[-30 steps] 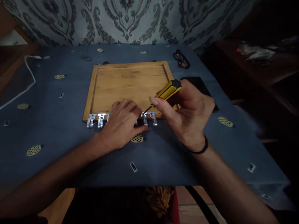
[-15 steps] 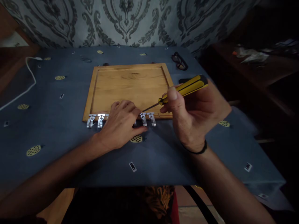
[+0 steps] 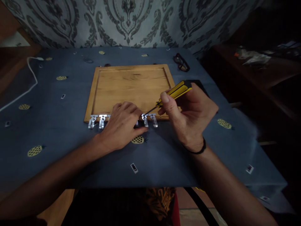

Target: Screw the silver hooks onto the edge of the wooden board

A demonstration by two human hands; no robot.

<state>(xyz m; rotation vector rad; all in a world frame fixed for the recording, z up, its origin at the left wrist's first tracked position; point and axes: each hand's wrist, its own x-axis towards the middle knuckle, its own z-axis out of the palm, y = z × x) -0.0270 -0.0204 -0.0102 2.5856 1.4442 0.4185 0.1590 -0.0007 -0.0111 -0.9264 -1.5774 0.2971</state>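
Observation:
My left hand [image 3: 123, 127] lies over the middle of a silver hook rail [image 3: 102, 118] along the near edge of a framed wooden board [image 3: 131, 89]. Its fingers curve over the rail and its thumb stretches out in front of the hooks; the fingertips are partly hidden. My right hand [image 3: 188, 114] is closed around the yellow and black handle of a screwdriver [image 3: 177, 91]. The shaft slants down to the left, and its tip is at the rail beside my left fingers, close to a hook right of that hand. Whether a screw sits under the tip is too small to tell.
A blue patterned cloth [image 3: 155, 163] covers the table. Dark-framed glasses [image 3: 181, 62] lie behind the board on the right. A white cable [image 3: 33, 70] runs along the left side. Crumpled clear plastic [image 3: 254, 56] sits on a dark surface at right.
My right hand has shifted left with the screwdriver, whose shaft has become a little steeper. My left hand stays on the rail. The view has moved very slightly.

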